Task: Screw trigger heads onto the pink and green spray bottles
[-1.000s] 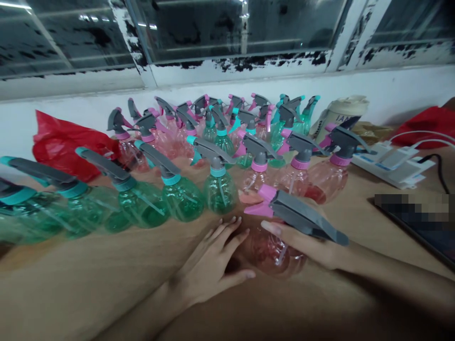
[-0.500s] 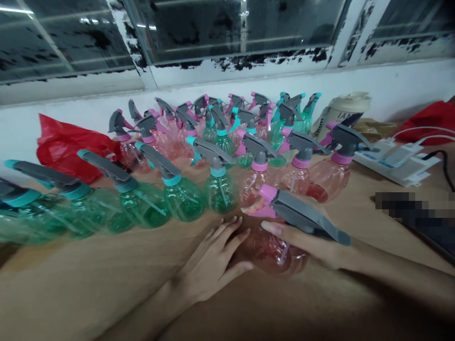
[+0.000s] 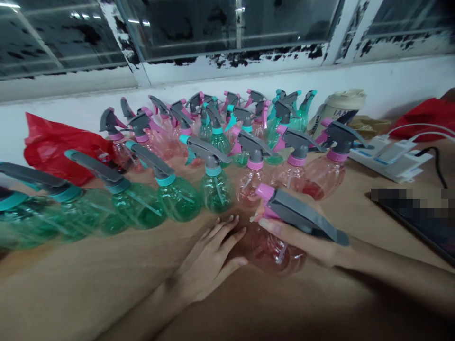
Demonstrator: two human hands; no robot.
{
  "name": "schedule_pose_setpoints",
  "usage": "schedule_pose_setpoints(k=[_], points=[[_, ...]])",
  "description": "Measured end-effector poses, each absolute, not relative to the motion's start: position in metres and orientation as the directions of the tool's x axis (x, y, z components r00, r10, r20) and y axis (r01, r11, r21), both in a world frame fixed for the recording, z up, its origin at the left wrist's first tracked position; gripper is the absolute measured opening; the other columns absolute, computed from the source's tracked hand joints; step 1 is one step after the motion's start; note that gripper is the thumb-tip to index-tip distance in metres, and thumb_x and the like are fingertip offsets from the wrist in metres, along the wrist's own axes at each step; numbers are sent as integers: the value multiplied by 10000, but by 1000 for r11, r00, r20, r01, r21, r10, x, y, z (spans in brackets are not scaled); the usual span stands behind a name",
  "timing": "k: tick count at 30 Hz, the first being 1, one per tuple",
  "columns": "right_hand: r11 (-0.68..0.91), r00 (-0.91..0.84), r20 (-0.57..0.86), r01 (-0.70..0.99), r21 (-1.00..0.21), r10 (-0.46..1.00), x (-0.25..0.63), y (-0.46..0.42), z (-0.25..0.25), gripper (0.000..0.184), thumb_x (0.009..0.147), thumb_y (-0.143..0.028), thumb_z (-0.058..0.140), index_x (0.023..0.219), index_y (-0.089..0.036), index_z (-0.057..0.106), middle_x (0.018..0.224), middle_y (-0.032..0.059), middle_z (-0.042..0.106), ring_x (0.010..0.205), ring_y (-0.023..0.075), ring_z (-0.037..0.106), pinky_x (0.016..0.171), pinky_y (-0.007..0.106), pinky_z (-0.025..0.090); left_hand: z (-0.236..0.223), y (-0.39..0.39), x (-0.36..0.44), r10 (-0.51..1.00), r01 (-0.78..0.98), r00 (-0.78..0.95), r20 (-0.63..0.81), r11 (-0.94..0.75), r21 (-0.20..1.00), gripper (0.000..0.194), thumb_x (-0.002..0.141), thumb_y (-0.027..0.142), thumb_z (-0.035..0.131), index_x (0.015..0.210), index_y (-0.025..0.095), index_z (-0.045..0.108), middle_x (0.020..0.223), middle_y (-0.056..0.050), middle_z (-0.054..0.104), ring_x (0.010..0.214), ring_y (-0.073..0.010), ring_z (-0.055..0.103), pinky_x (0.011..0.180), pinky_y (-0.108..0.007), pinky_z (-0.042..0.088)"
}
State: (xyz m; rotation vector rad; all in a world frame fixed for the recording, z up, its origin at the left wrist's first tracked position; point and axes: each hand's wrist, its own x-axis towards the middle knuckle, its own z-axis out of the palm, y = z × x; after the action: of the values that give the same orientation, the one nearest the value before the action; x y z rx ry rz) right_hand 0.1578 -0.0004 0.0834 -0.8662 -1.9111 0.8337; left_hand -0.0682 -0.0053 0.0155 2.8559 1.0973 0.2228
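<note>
My right hand is wrapped round the neck of a clear pink spray bottle with a grey and pink spray head. Its thumb lies along the near side of the neck, and its fingertips show at the pink trigger. The bottle stands upright on the table, nozzle to the left. Just left of it, my left hand rests on the tabletop with its fingers spread, holding nothing. Beyond both hands runs a row of spray bottles, including a green one and a pink one.
More pink and green spray bottles crowd along the wall. A red plastic bag lies at the left. To the right are a paper cup, a white power strip with cables, another red bag and a dark flat object.
My right fingers have drawn in at the trigger, which shows less than before. My left hand stays flat on the table. The whole view has shifted slightly.
</note>
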Motion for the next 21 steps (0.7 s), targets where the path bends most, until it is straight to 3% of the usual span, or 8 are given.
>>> schedule_pose_setpoints(k=[4, 14, 18, 21], points=[[568, -400, 461, 209, -796, 792, 158, -1, 84, 156, 800, -259, 614, 954, -254, 588, 841, 4, 642, 742, 179, 638, 658, 301, 531, 15, -5, -68, 664, 653, 736, 135, -748, 116, 516, 964, 487, 308, 1374, 175, 346, 1413, -125, 386, 1281, -276, 373, 1034, -475, 327], [621, -366, 531, 199, -758, 765, 156, 1, 79, 127, 809, -195, 583, 924, -246, 563, 938, 14, 662, 792, 171, 631, 716, 327, 536, 12, -4, -70, 672, 658, 728, 136, -740, 139, 513, 966, 480, 309, 1400, 206, 301, 1397, -118, 406, 1274, -280, 380, 1032, -487, 322], [624, -378, 526, 214, -751, 762, 156, 0, 82, 57, 819, -194, 568, 797, -239, 541, 803, -6, 635, 691, 147, 611, 649, 298, 526, 12, -4, -70, 670, 656, 731, 130, -742, 140, 516, 969, 479, 301, 1396, 190, 307, 1414, -125, 382, 1288, -278, 360, 1037, -484, 317], [576, -386, 471, 226, -785, 793, 157, -1, 83, 32, 825, -212, 572, 843, -237, 563, 754, -18, 620, 638, 135, 600, 605, 279, 518, 11, -4, -70, 670, 653, 726, 151, -742, 150, 503, 970, 465, 315, 1394, 194, 303, 1423, -113, 374, 1302, -266, 339, 1052, -472, 302]])
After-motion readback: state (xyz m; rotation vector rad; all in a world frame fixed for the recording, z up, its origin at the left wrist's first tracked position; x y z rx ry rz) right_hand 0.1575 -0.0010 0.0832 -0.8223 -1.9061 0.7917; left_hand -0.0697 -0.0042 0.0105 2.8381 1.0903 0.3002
